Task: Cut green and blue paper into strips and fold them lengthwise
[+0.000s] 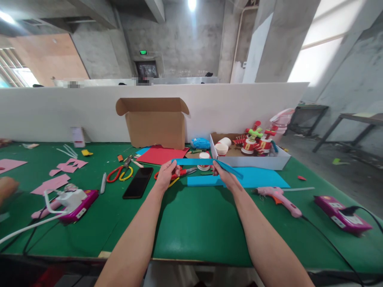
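Both of my hands hold a long blue foam strip [194,161] stretched level above the green table [194,223]. My left hand [168,173] pinches its left end, fingers closed. My right hand [223,175] pinches it farther right, and the strip's free end [233,170] droops past that hand. Under my hands lie a blue foam sheet [257,177] and red-handled scissors [179,174]. A small paper cup [204,161] stands just behind the strip.
A black phone [138,182], red-and-yellow scissors [120,172], red sheet [161,154] and open cardboard box [154,122] lie left and behind. A white tray [251,161] with cups stands at right. Pink glue gun [279,199], two purple power strips [342,213] [79,205], pink scraps [64,169].
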A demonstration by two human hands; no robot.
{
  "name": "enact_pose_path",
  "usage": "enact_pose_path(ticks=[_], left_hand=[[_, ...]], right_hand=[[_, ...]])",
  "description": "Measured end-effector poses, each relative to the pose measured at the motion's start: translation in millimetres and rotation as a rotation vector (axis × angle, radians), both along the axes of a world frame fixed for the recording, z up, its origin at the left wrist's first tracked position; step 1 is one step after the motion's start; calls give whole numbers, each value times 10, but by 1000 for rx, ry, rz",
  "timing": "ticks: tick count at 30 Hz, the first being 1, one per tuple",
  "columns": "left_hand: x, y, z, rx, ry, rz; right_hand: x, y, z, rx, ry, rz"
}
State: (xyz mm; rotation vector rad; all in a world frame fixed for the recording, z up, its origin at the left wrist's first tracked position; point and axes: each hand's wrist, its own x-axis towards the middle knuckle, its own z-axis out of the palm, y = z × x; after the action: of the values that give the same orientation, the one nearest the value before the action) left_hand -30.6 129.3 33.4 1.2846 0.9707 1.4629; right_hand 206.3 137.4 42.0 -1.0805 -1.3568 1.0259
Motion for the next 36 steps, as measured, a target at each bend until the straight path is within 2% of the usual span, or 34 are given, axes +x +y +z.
enact_pose_path(ticks=[7, 12, 14, 21, 23, 30, 36], left_hand=[[-58, 2, 7, -14, 17, -43], [-9, -13, -4, -56, 10, -119], [46, -32, -2, -60, -1, -139], [324, -138, -40, -107, 85, -307], [366, -154, -64, -115, 109, -330], [289, -120, -75, -94, 178, -333], [111, -65, -51, -67, 173, -251]], right_hand=[[34, -35, 51, -34, -2, 9], [12, -32, 82, -29, 171, -60], [-61, -52, 76, -4, 190, -4], [-504, -224, -88, -53, -11, 329], [-572, -257, -141, -65, -27, 367], [-581, -216, -233, -91, -18, 184], [-386, -127, -85, -67, 80, 107]])
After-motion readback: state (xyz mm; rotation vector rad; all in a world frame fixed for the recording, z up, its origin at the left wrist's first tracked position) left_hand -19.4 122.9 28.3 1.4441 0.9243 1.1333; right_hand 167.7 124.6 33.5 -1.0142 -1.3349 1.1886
